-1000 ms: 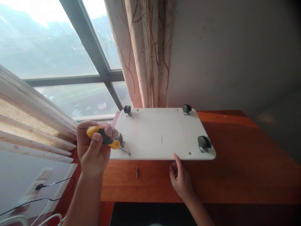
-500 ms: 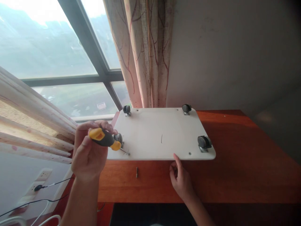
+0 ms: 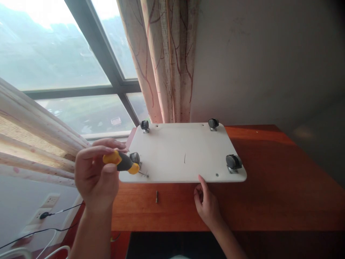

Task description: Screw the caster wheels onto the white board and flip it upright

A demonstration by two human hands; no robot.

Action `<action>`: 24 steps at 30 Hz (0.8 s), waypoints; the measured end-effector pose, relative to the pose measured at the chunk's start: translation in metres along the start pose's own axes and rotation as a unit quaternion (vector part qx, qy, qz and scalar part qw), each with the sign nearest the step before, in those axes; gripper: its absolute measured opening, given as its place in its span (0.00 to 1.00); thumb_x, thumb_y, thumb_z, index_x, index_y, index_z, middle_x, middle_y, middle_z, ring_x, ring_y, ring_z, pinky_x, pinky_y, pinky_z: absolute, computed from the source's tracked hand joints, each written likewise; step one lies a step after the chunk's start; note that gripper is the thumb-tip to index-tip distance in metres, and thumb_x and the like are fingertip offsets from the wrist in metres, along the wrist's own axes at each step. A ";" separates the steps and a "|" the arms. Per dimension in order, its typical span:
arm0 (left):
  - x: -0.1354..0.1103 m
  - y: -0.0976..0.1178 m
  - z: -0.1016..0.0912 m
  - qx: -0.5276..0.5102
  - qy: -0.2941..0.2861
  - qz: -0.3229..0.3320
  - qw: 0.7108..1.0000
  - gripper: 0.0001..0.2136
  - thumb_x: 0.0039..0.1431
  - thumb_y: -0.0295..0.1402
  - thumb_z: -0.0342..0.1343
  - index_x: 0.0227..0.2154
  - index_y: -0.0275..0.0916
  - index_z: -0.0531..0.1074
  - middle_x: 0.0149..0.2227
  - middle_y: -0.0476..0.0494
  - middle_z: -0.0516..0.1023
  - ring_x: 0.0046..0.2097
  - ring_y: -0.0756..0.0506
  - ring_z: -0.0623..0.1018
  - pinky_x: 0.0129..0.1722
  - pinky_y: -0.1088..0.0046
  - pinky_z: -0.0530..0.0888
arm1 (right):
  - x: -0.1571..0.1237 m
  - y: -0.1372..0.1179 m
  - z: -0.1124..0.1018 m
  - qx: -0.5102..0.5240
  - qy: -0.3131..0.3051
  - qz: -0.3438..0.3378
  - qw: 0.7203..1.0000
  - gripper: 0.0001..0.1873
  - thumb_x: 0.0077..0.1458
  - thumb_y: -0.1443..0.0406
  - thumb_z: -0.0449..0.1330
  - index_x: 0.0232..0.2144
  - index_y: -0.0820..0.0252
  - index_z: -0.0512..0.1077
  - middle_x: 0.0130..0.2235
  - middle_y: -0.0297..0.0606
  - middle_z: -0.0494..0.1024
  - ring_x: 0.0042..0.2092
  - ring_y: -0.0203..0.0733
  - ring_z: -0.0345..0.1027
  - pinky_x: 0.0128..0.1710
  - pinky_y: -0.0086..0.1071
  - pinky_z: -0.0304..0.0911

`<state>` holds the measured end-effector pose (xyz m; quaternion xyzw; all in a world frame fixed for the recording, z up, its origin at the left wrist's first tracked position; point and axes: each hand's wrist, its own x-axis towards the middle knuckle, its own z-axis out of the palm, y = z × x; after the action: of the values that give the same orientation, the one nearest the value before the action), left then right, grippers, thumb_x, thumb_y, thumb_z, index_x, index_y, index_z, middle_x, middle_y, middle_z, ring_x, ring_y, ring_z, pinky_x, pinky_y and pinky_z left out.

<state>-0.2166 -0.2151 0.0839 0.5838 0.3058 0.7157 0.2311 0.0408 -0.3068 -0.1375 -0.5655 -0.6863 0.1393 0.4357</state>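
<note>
The left hand (image 3: 97,176) has shifted leftward around the screwdriver (image 3: 124,162); more of the white board (image 3: 164,154) shows.

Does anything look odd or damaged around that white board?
Two small things: a short dark line marks the white board, perhaps a scratch or pen stroke on the otherwise pale surface; and a screw lies loose on the wooden table.
</note>
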 end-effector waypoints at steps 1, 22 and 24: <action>0.000 0.000 0.000 0.024 0.011 0.019 0.999 0.13 0.48 0.33 0.71 0.36 0.40 0.76 0.39 0.43 0.75 0.40 0.43 0.75 0.38 0.64 0.76 | 0.000 0.000 0.000 0.000 0.000 -0.002 1.000 0.31 0.67 0.67 0.50 0.69 0.61 0.52 0.39 0.43 0.81 0.35 0.42 0.79 0.35 0.34 0.77; -0.005 -0.006 0.001 -0.001 0.003 -0.056 0.998 0.13 0.61 0.41 0.59 0.40 0.39 0.80 0.39 0.38 0.79 0.41 0.38 0.79 0.41 0.57 0.77 | 0.001 0.001 0.000 0.011 -0.004 0.000 1.000 0.31 0.66 0.67 0.50 0.69 0.60 0.53 0.39 0.42 0.81 0.34 0.41 0.79 0.35 0.32 0.77; -0.004 -0.009 0.000 0.010 0.013 -0.028 0.999 0.13 0.59 0.42 0.62 0.37 0.38 0.79 0.40 0.38 0.77 0.42 0.39 0.77 0.43 0.60 0.76 | 0.001 0.001 0.000 0.012 -0.007 0.000 1.000 0.31 0.66 0.67 0.50 0.69 0.60 0.52 0.39 0.42 0.81 0.34 0.41 0.79 0.35 0.32 0.77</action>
<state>-0.2154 -0.2116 0.0745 0.5677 0.3324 0.7134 0.2415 0.0416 -0.3062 -0.1374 -0.5596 -0.6872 0.1515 0.4378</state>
